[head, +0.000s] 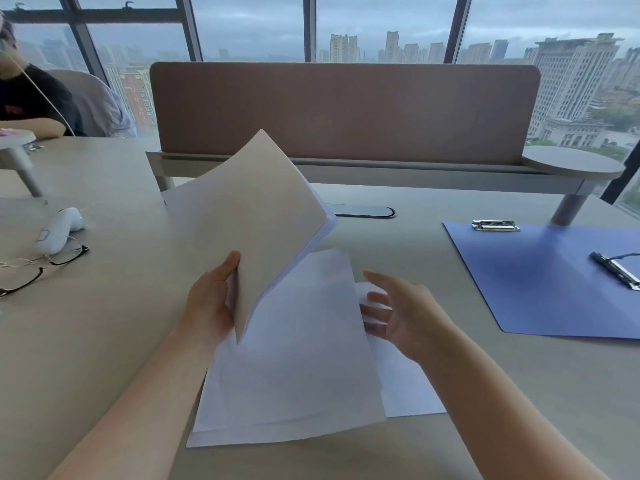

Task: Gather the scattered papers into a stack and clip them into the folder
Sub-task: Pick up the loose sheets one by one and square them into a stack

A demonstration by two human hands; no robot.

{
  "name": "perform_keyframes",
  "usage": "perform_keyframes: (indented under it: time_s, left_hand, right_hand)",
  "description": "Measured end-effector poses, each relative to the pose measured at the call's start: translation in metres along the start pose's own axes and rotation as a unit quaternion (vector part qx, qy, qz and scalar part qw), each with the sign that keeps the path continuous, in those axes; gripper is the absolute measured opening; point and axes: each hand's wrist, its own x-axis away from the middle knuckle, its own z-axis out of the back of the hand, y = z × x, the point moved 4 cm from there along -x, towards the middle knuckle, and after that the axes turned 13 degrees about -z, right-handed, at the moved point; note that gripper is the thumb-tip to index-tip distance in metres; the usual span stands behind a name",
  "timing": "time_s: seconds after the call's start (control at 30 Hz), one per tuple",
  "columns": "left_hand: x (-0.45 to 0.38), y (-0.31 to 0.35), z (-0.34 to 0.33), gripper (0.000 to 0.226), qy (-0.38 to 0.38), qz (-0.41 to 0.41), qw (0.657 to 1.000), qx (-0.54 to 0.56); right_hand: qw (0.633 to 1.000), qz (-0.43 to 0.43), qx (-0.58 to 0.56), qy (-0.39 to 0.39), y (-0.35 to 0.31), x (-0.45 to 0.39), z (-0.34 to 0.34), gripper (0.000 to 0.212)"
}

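While the gathering step was under way, the left hand had its fingers pinched on a lifted sheaf of papers by its near corner. The sheaf tilted up off the counter, its long axis running from those fingers up and away toward the far right. Below and just right of that grip, loose sheets lay flat, long axis pointing roughly away from the person. The right hand hovered over their right edge, fingers spread wide and holding nothing. The next move likely called for sliding those sheets under the sheaf. Well right of both hands, the blue folder lay open, its clips empty.
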Motion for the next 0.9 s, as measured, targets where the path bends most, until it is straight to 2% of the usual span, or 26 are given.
perform_keyframes:
  time_s: [0.07, 0.13, 0.17, 0.23, 0.3, 0.4, 0.5, 0.6, 0.7, 0.8, 0.9]
  left_hand:
    - [0.0, 0.0, 0.0, 0.028, 0.003, 0.0, 1.0, -0.003]
    - [0.003, 0.002, -0.002, 0.027, -0.005, 0.002, 1.0, -0.009]
    - [0.003, 0.002, -0.001, 0.029, -0.007, 0.004, 1.0, -0.012]
    - [0.003, 0.002, -0.001, 0.035, -0.005, 0.0, 1.0, -0.013]
    - [0.003, 0.004, -0.001, 0.033, -0.015, -0.009, 1.0, -0.017]
    - [0.003, 0.008, -0.004, 0.027, -0.039, -0.027, 0.998, -0.037]
    - [0.004, 0.011, -0.006, 0.028, -0.046, -0.041, 0.996, -0.069]
    - [0.008, 0.011, -0.011, 0.022, -0.072, -0.059, 0.991, -0.097]
    - [0.013, 0.007, -0.016, 0.015, -0.094, -0.056, 0.987, -0.121]
    - [0.016, 0.004, -0.02, 0.017, -0.122, -0.043, 0.983, -0.127]
    - [0.02, 0.001, -0.023, 0.021, -0.154, -0.041, 0.976, -0.151]
  right_hand:
    - [0.999, -0.004, 0.044, -0.032, 0.007, -0.001, -0.005, 0.015]
    - [0.987, 0.017, 0.153, -0.038, 0.014, -0.001, -0.009, 0.015]
    - [0.971, 0.043, 0.232, -0.021, 0.017, -0.002, -0.01, 0.015]
    - [0.917, 0.105, 0.384, 0.025, 0.018, -0.004, -0.013, 0.015]
    - [0.883, 0.138, 0.445, 0.049, 0.017, -0.005, -0.014, 0.016]
    - [0.888, 0.163, 0.425, 0.065, 0.009, -0.011, -0.005, 0.017]
    - [0.924, 0.176, 0.332, 0.069, -0.003, -0.014, 0.009, 0.015]
    - [0.963, 0.17, 0.206, 0.024, -0.01, -0.015, 0.021, 0.01]
    - [0.978, 0.173, 0.117, -0.013, -0.014, -0.014, 0.027, 0.013]
    - [0.981, 0.161, 0.081, -0.067, -0.014, -0.014, 0.026, 0.018]
    - [0.978, 0.154, 0.079, -0.115, -0.012, -0.013, 0.023, 0.03]
